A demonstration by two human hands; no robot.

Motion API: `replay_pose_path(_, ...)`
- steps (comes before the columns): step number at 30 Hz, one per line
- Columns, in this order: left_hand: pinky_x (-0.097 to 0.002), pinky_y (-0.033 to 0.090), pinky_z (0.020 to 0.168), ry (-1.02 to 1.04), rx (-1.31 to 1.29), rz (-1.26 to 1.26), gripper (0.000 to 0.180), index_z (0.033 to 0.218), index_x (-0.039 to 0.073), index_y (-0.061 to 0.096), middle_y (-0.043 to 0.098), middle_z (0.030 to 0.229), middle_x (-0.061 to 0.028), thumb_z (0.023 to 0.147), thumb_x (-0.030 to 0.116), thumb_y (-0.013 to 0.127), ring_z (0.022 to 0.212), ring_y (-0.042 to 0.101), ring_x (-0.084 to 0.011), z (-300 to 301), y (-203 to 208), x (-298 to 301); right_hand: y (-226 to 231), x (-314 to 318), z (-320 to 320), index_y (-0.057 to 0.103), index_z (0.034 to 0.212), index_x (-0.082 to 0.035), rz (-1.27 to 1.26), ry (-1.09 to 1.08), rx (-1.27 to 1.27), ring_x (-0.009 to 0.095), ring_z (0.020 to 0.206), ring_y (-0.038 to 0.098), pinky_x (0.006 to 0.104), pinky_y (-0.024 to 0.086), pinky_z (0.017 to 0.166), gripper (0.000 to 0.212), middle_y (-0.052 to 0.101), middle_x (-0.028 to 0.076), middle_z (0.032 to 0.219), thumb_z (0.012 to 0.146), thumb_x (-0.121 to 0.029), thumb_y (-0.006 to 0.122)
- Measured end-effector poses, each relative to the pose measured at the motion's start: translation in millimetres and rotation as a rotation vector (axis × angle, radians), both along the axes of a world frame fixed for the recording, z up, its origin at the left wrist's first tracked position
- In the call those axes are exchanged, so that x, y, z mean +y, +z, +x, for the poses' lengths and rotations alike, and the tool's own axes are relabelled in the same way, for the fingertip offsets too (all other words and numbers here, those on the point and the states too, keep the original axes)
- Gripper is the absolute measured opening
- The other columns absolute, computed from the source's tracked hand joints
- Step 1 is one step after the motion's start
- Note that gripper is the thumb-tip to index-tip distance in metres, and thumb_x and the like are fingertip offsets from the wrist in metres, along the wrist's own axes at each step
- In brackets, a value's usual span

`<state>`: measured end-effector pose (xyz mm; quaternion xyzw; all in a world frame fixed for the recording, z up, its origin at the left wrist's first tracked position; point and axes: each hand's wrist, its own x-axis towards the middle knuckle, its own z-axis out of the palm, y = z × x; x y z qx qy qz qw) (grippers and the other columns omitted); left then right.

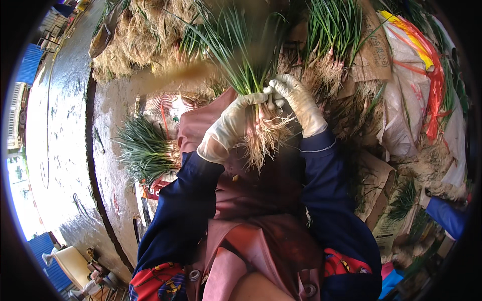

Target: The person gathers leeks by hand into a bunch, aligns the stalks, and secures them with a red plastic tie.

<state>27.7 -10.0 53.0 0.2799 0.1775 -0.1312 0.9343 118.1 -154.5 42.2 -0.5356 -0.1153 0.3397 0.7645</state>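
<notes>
A bunch of spring onions (245, 67) stands upright in front of my chest, green leaves up and pale roots hanging down. My left hand (226, 128), in a whitish glove, is wrapped round the bunch just above the bulbs, thumb across the stems. On the bunch's right side, my gloved right hand (301, 103) has its fingers closed in a pinch at a few small white bulbs and stems. The fingertips of both hands nearly meet there. Below them, the tangled roots spread over my pinkish-brown apron (256, 193).
More rooted spring onions (334, 37) lie at the far right, beside a brown paper sack (374, 55). A tied-looking bundle (145, 150) rests at left. Dry roots (145, 35) are heaped at the far left. White plastic sacking (409, 105) with red strips lies right. Wet concrete (65, 130) stretches along the left.
</notes>
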Motion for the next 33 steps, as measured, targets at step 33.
replay_pose_path(33, -0.0261, 0.045, 0.075, 0.069, -0.39, -0.183, 0.056, 0.13, 0.001, 0.04, 0.049, 0.086, -0.0005, 0.078, 0.004, 0.06, 0.078, 0.048, -0.0132, -8.5, 60.8, 59.1, -21.2, 20.0, 96.1, 0.061, 0.102, -0.006, -1.032, -0.084, -0.541, 0.01, 0.063, 0.06, 0.0244, 0.047, 0.054, 0.032, 0.066, 0.002, 0.079, 0.087, -0.035, 0.059)
